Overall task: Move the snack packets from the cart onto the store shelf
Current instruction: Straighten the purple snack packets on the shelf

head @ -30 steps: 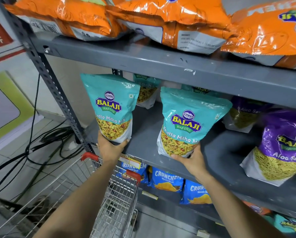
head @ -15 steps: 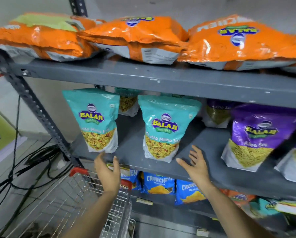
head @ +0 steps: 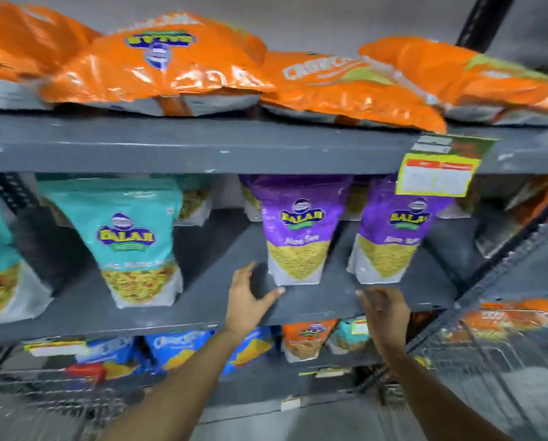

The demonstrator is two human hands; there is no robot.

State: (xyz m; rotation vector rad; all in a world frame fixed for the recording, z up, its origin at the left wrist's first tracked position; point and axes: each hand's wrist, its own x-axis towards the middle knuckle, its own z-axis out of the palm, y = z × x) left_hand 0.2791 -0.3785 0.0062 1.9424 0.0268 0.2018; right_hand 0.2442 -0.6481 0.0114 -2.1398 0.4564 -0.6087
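Both hands, left hand (head: pixel 250 300) and right hand (head: pixel 385 310), hover spread and empty at the shelf (head: pixel 187 308) edge. Teal packet (head: pixel 129 240) and purple packets (head: pixel 299 230) stand upright; seemingly, a careless brush could topple them.

Both your arms reach forward: your left hand (head: pixel 245 300) open, thumb spread wide; your right hand (head: pixel 385 310) loosely curled, empty, blurred.

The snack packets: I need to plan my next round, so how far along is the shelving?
Done: teal packets and purple packets stand upright on the middle shelf. In hand: nothing; left hand and right hand are open and empty at the shelf edge. Left: unclear, since the cart's contents are too blurred to judge.
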